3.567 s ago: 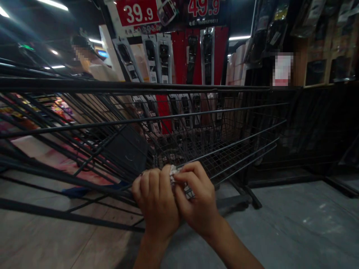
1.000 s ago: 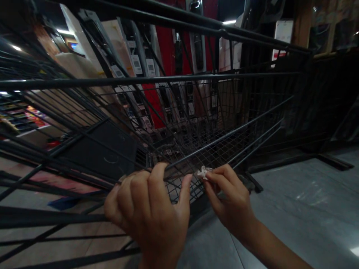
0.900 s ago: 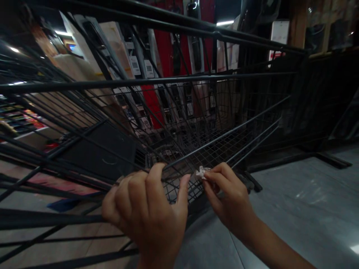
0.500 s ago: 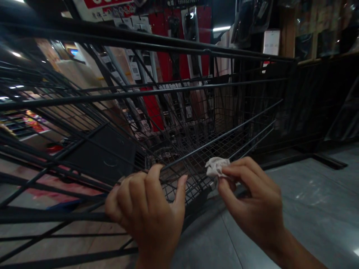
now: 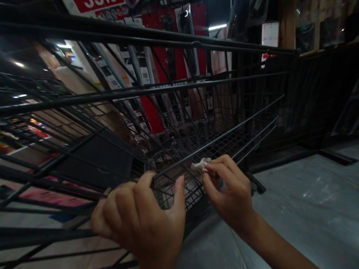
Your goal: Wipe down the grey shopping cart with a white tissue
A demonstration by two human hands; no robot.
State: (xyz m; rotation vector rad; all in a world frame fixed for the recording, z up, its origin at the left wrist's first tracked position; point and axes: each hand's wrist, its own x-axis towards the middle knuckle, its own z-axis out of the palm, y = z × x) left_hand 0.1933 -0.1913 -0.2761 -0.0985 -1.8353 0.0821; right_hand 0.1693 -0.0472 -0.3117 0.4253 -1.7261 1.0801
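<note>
The crumpled white tissue (image 5: pixel 200 164) is sitting at the tips of my right hand (image 5: pixel 228 186), poking out past the thumb and forefinger toward the left hand (image 5: pixel 140 216), with a gap lying between them. It is showing just below the side rail (image 5: pixel 218 137) of the black wire shopping cart (image 5: pixel 84 30); from my end I am not able to tell whether it is touching the wires behind it. I am pinching it with the right hand nearly closed, the thumb pressing from below and the other fingers curling in behind. With the left hand I am hooking the fingers over the near end of the side rail, while the thumb is standing up, spread away from them; the fingertips are hiding from my view.

The cart's basket is stretching away to the right, its mesh floor (image 5: pixel 193 188) showing beyond the left thumb. A dark flat panel (image 5: pixel 98 160) is lying tilted inside the bars at left. Through the far mesh I am seeing a red display panel (image 5: pixel 153 116), and packaged black goods (image 5: pixel 185 28) are hanging above the wires.
</note>
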